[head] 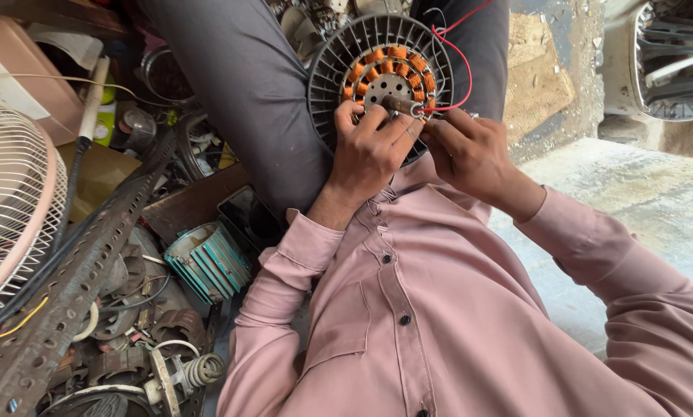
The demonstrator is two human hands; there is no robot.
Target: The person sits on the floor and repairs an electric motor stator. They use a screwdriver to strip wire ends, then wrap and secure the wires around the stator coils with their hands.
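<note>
Fan motor stator (382, 73): round, dark grey ribbed housing, ring of orange copper windings, resting on the person's grey-trousered lap. Central shaft (400, 104) projects toward the wearer. Red wire (460, 62) loops off its right side.

Left hand (369, 150): fingers curled together, clamped on the housing's lower rim, thumb near the shaft.

Right hand (470, 150): fingertips pinched together at the shaft end, beside the red wire.

Adjacent, left: teal finned motor casing (207, 261), white wire fan guard (10, 201), perforated metal bar (76, 270), mixed scrap parts.
</note>
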